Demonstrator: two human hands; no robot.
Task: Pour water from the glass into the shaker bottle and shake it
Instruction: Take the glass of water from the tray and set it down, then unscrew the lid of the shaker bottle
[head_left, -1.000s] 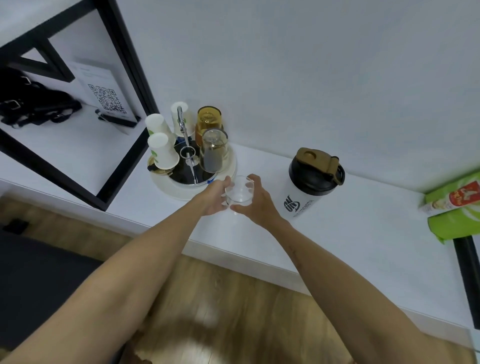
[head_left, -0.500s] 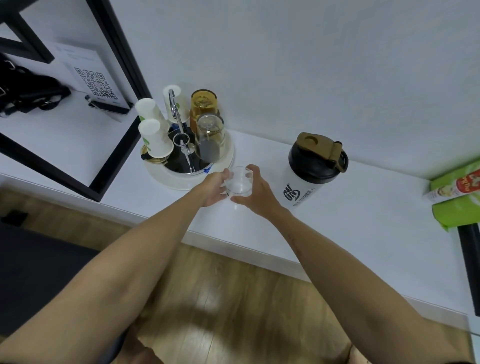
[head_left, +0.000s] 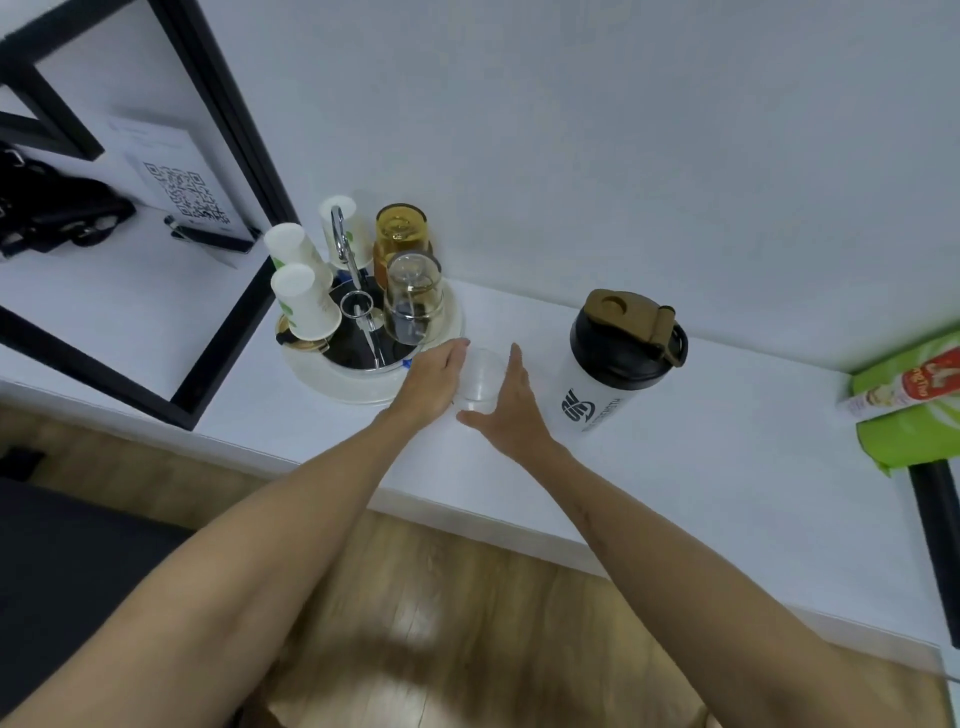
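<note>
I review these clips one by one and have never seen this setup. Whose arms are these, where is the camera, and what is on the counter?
There is no machine: a person wears a wide-angle camera on the head, looking down at their own bare arms. The left hand and right hand flank a small clear glass standing on the white counter; the fingers look spread, and whether they touch it is hard to tell. To the right stands a shaker bottle, its black and tan lid closed. To the left, a round tray carries upturned paper cups and glasses. A green package lies at the far right.
</note>
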